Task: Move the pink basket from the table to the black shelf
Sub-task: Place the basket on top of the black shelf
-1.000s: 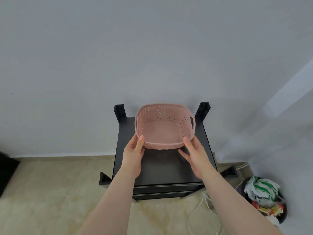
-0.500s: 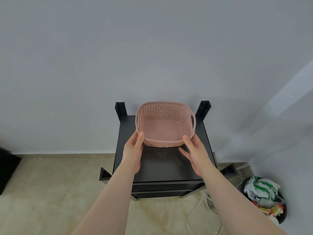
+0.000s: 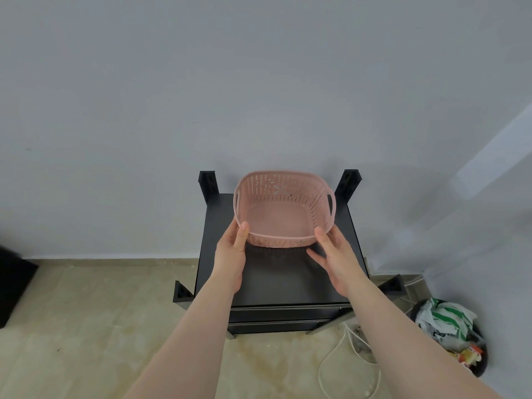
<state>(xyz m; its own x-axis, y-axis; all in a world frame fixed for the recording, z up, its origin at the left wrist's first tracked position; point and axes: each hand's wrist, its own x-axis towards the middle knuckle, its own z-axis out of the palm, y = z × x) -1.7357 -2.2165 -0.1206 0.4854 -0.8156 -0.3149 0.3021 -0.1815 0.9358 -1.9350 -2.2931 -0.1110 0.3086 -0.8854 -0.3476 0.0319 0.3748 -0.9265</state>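
Observation:
An empty pink perforated basket (image 3: 280, 214) rests on the back half of the black shelf's top (image 3: 282, 277), against the grey wall. My left hand (image 3: 231, 254) grips the basket's near left corner, thumb on the rim. At the near right corner, my right hand (image 3: 335, 254) touches the rim with its thumb, while the fingers spread below it toward the shelf top. The basket's near wall is partly hidden by both hands.
Four black corner posts (image 3: 348, 184) stick up around the shelf top. A bin with a green-and-white bag (image 3: 449, 332) stands on the floor at the right, with white cables (image 3: 345, 358) beside it. A dark object (image 3: 11, 286) is at the left edge.
The basket has slid a little farther back on the shelf top, with both hands following it. My right fingers have spread wider under the rim.

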